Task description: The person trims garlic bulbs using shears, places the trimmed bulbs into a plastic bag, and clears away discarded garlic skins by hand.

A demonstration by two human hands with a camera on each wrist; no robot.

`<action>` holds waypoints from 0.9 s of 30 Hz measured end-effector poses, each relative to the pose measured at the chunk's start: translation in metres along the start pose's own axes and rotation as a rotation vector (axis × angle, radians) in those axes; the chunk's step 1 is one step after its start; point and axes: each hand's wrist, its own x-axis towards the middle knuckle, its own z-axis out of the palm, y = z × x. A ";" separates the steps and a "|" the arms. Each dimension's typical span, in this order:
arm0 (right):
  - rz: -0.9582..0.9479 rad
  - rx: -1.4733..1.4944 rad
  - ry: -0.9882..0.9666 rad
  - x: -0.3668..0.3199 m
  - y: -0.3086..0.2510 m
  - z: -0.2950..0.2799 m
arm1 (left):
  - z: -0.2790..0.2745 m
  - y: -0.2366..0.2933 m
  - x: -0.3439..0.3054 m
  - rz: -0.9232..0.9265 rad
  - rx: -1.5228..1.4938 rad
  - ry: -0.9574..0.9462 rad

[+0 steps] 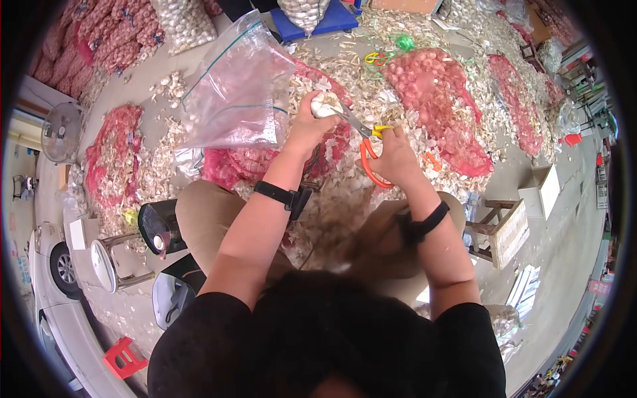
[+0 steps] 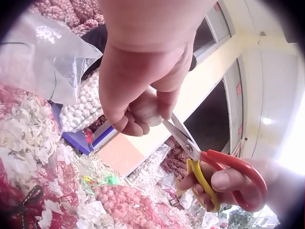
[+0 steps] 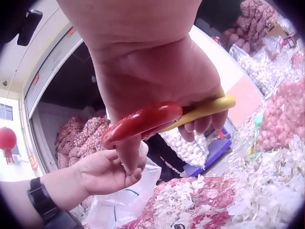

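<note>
A white garlic bulb [image 1: 326, 105] sits in the curled fingers of my left hand [image 1: 309, 127], above the peel-strewn ground. My right hand [image 1: 395, 158] grips scissors [image 1: 359, 126] with one red-orange handle and one yellow handle. In the head view the blades reach to the bulb's right side. From the left wrist, the scissors [image 2: 191, 149] show their blades parted, tips right at the bulb [image 2: 147, 109], which my left hand [image 2: 143, 71] partly hides. In the right wrist view, my right hand [image 3: 157, 76] has its thumb through the red handle [image 3: 143, 123]; the blades are hidden there.
A clear plastic bag [image 1: 232, 93] lies ahead on the left. Red mesh with garlic [image 1: 431, 93] spreads at the right, among loose peel. A blue platform [image 1: 315, 25] bears a sack of white bulbs [image 1: 305, 10]. A wooden stool [image 1: 507, 232] stands to the right.
</note>
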 end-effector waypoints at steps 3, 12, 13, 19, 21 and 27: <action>0.029 -0.048 -0.021 -0.011 -0.017 -0.005 | 0.003 0.001 -0.007 0.074 0.041 0.049; 0.060 -0.268 -0.146 -0.019 -0.048 0.007 | -0.006 -0.009 -0.018 0.040 0.224 0.143; 0.072 -0.302 -0.189 -0.022 -0.049 0.012 | -0.008 -0.012 -0.021 0.024 0.222 0.139; 0.035 -0.352 -0.319 -0.026 -0.033 0.044 | -0.015 -0.044 -0.020 0.173 0.490 0.172; 0.102 -0.248 -0.318 -0.024 -0.021 0.058 | -0.014 -0.049 -0.021 0.099 0.516 0.155; 0.189 0.087 -0.352 -0.027 0.000 0.098 | -0.027 -0.091 -0.006 -0.128 0.474 0.062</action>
